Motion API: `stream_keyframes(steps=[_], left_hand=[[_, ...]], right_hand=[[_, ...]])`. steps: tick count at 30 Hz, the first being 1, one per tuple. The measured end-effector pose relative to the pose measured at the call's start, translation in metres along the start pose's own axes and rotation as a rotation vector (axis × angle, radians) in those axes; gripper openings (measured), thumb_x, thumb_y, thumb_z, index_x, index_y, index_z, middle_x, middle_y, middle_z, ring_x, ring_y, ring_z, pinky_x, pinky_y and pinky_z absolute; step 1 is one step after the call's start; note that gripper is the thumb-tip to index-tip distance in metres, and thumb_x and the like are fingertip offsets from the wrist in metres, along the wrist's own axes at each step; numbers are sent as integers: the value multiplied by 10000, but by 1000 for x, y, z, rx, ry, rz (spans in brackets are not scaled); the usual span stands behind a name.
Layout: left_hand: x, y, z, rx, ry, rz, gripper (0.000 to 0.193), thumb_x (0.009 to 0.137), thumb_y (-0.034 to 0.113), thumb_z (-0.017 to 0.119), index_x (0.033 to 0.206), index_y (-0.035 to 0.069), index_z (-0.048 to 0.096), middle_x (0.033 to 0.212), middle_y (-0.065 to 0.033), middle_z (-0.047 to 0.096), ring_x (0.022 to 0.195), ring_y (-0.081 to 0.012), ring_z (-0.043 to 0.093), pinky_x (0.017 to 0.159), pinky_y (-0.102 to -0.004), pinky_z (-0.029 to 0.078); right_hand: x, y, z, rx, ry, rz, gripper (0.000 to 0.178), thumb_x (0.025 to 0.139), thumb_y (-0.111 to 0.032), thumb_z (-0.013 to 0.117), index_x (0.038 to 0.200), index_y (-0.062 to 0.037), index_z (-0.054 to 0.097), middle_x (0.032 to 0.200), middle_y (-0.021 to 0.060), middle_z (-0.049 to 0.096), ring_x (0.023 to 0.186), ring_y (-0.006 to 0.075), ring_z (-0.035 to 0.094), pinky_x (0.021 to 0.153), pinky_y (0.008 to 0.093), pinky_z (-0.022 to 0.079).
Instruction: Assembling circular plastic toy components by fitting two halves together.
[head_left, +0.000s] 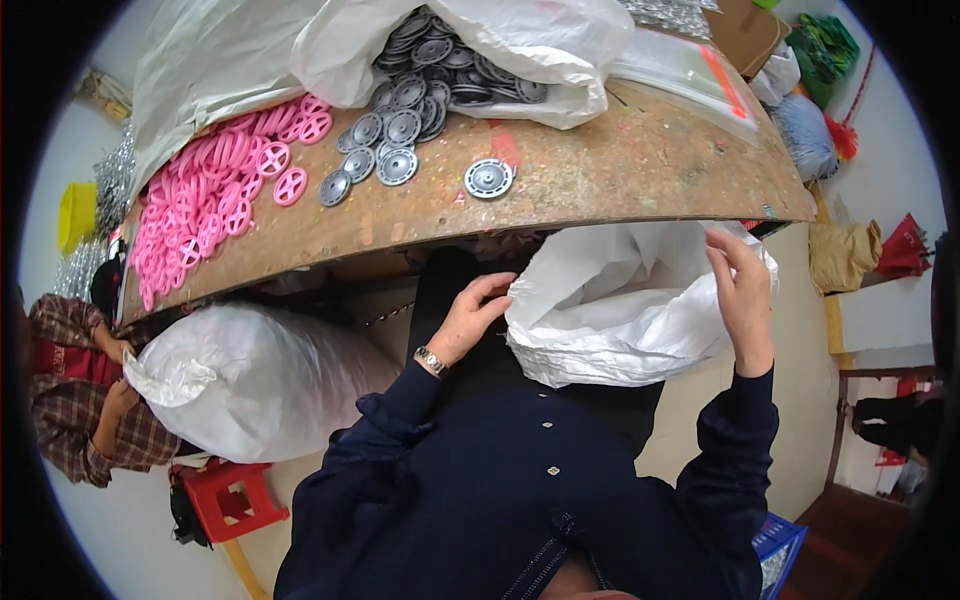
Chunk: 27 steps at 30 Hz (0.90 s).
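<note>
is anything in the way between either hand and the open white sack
Nothing visible: the left hand meets the open white sack at its left rim, and the right hand at its right. The table borders the far side, not between them.

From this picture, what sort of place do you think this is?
Probably a small workshop or packing room for plastic parts. Pink wheel-shaped pieces and grey discs lie heaped on a worn worktable, and a bulging white sack is close by.
</note>
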<state>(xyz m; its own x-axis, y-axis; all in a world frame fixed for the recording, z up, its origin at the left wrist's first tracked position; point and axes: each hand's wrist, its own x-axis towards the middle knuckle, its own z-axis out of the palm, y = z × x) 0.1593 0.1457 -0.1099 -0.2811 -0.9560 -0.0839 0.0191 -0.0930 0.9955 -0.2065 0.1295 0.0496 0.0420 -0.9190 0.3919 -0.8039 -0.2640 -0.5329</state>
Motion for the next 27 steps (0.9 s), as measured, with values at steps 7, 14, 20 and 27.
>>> stream_keyframes(steps=[7,14,20,27], left_hand=[[-34,53,-4,237,36,182,270,945,73,592,1198,-14,623,1149,-81,601,1080,-170,586,927,-290,474],[-46,113,-34,528,274,536,229,881,-2,605,1104,-2,658,1118,-139,642,1065,-288,615,928,-348,476],[-20,150,-122,1181,672,634,321,825,45,638,1145,21,622,1178,-207,572,1101,-390,531,948,-454,450],[15,137,-227,1597,965,209,354,859,298,698,1134,80,654,1102,-152,638,1035,-358,588,861,-466,491]], right_hand=[[44,-112,49,80,-183,-350,261,885,-48,640,1143,-3,650,1107,163,652,969,339,641,846,351,515],[74,-151,139,-23,-163,-553,380,848,-196,700,1187,-45,616,1170,161,623,1052,371,585,875,435,491],[85,-138,184,-238,-137,-522,365,832,-252,706,1134,-62,627,1079,121,630,994,346,584,833,450,494],[98,-124,191,-185,-36,-485,218,854,-168,660,1049,-70,651,953,124,652,913,337,611,777,440,500]])
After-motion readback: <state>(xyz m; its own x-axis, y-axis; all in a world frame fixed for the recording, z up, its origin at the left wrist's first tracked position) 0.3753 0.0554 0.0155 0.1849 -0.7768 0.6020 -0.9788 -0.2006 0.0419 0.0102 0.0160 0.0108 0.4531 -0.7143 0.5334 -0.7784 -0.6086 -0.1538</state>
